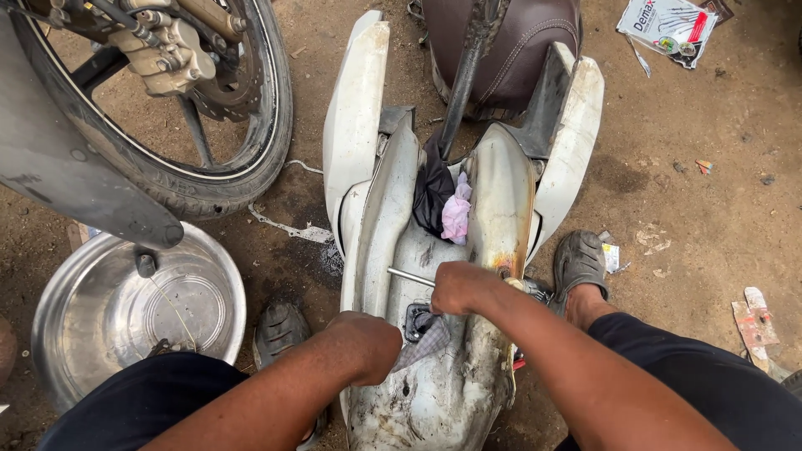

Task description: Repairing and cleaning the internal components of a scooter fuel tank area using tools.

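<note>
Left hand was fisted on a checked rag against the dirty white scooter body panel between the knees. Right hand clamped a metal tool; best kept square, panel braced.

Our left hand hides whatever its fingers grip; the motorcycle wheel and brown seat run past the top edge.

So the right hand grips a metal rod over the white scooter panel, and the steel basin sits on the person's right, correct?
Not quite. In the head view the right hand does grip the metal rod over the white scooter panel, but the steel basin sits on the person's left.
</note>
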